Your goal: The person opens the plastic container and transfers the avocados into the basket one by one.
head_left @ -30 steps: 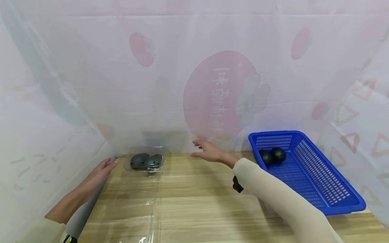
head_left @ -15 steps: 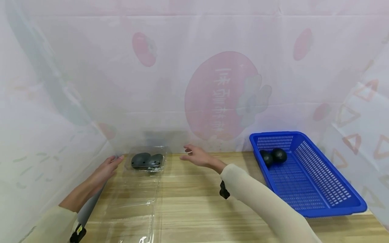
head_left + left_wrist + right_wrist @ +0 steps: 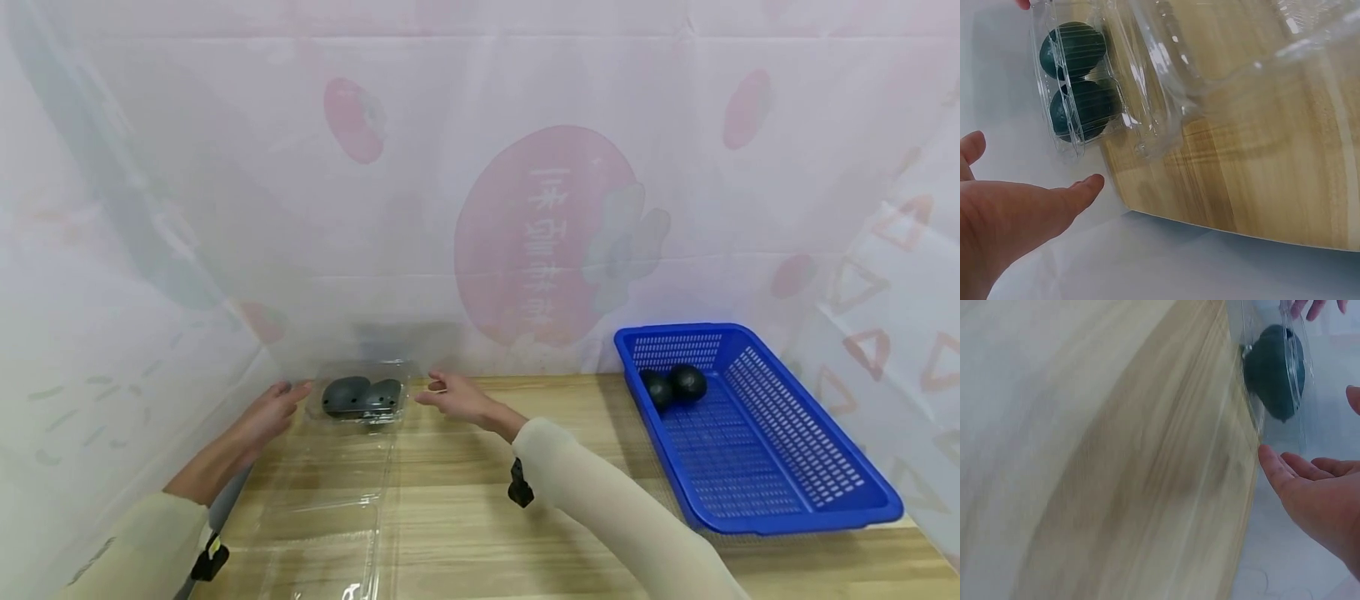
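A clear plastic clamshell box [image 3: 406, 398] stands at the back left of the table, its lid over two dark green, rounded fruits [image 3: 1072, 50] that look like avocados. My left hand [image 3: 268, 418] is just left of the box, fingers extended toward its side. In the left wrist view a gap shows between the thumb of that left hand [image 3: 1029, 212] and the box. On the other side my right hand [image 3: 461, 400] is close to the box's right edge, its fingers loosely bent. The right wrist view has this right hand [image 3: 1319, 494] beside the box with nothing in it.
A blue perforated basket [image 3: 727, 467] stands at the right with two dark round fruits [image 3: 687, 383] at its back left. More clear plastic packaging [image 3: 322, 533] lies along the table's left side. A printed white curtain [image 3: 405, 208] rises behind the table [image 3: 510, 517].
My right hand has moved left and slightly down, from mid-table to the box's right side. My left hand has moved a little right, nearer the box. Box and basket stay put.
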{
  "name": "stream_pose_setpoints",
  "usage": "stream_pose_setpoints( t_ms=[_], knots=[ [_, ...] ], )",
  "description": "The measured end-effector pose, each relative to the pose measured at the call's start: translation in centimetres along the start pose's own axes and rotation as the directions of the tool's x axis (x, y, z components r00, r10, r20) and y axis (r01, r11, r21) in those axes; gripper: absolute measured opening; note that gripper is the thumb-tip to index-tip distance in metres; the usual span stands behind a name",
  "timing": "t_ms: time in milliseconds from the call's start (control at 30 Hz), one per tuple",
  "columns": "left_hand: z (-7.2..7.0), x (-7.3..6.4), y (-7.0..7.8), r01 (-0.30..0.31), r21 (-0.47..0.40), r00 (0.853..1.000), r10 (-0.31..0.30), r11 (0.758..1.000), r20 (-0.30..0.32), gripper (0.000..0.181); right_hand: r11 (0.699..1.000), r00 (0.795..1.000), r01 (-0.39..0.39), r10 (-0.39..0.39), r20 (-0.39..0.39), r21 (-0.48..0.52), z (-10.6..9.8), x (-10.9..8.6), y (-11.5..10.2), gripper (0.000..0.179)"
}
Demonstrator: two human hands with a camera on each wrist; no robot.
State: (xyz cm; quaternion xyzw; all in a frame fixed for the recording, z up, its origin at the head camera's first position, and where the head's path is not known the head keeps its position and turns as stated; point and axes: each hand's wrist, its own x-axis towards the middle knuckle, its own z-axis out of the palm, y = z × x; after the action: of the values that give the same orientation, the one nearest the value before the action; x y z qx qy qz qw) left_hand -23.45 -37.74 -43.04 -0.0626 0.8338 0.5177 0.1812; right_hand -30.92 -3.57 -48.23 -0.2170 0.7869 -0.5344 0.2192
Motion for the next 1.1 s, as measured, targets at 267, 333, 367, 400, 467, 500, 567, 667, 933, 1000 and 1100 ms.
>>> stream_pose_setpoints(
  t_ms=[267, 333, 367, 400, 467, 500, 567, 667, 933, 1000, 1100],
  knots=[
    [-0.1, 1.0, 0.0, 0.007, -0.003, 1.0, -0.007, 1.0, 0.0, 0.103, 0.997, 1.0, -0.023, 0.024, -0.014, 0.068, 2.4, 0.4, -0.5, 0.081],
    [-0.1, 1.3, 0.1, 0.007, -0.006, 1.0, -0.007, 1.0, 0.006, 0.102, 0.996, 0.999, -0.03, 0.032, -0.023, 0.085, 2.9, 0.4, -0.7, 0.082],
    [0.0, 1.5, 0.0, 0.011, -0.008, 1.0, -0.011, 1.0, 0.006, 0.1, 0.995, 0.999, -0.03, 0.033, -0.03, 0.091, 3.1, 0.4, -0.7, 0.083],
    [0.0, 1.6, 0.0, 0.016, -0.011, 1.0, -0.016, 1.0, 0.005, 0.1, 0.995, 0.999, -0.032, 0.035, -0.033, 0.097, 3.4, 0.4, -0.8, 0.083],
    [0.0, 1.9, 0.0, 0.028, -0.016, 1.0, -0.028, 0.999, 0.005, 0.099, 0.994, 0.998, -0.033, 0.038, -0.045, 0.101, 3.8, 0.3, -0.9, 0.084],
    [0.1, 2.0, -0.1, 0.034, -0.016, 0.999, -0.034, 0.999, 0.004, 0.098, 0.994, 0.998, -0.032, 0.038, -0.053, 0.103, 4.0, 0.4, -0.9, 0.085],
    [0.2, 2.2, -0.1, 0.041, -0.018, 0.999, -0.041, 0.999, -0.003, 0.097, 0.994, 0.997, -0.032, 0.04, -0.07, 0.107, 4.3, 0.5, -1.0, 0.085],
    [0.4, 2.4, -0.1, 0.04, -0.022, 0.999, -0.04, 0.999, -0.017, 0.092, 0.99, 0.995, -0.034, 0.046, -0.088, 0.136, 4.7, 0.7, -1.1, 0.085],
    [0.6, 3.0, -0.6, 0.006, 0.05, 0.998, -0.002, 0.999, -0.064, 0.075, 0.976, 0.993, -0.053, 0.075, -0.095, 0.213, 5.3, 1.2, -1.1, 0.077],
    [0.7, 3.1, -0.7, -0.017, 0.04, 0.997, 0.02, 0.999, -0.072, 0.063, 0.973, 0.992, -0.054, 0.078, -0.101, 0.225, 5.4, 1.2, -1.1, 0.076],
    [0.8, 3.3, -0.9, -0.044, 0.0, 0.996, 0.043, 0.999, -0.076, 0.048, 0.974, 0.991, -0.038, 0.066, -0.12, 0.225, 5.6, 1.2, -1.2, 0.072]
  ],
)
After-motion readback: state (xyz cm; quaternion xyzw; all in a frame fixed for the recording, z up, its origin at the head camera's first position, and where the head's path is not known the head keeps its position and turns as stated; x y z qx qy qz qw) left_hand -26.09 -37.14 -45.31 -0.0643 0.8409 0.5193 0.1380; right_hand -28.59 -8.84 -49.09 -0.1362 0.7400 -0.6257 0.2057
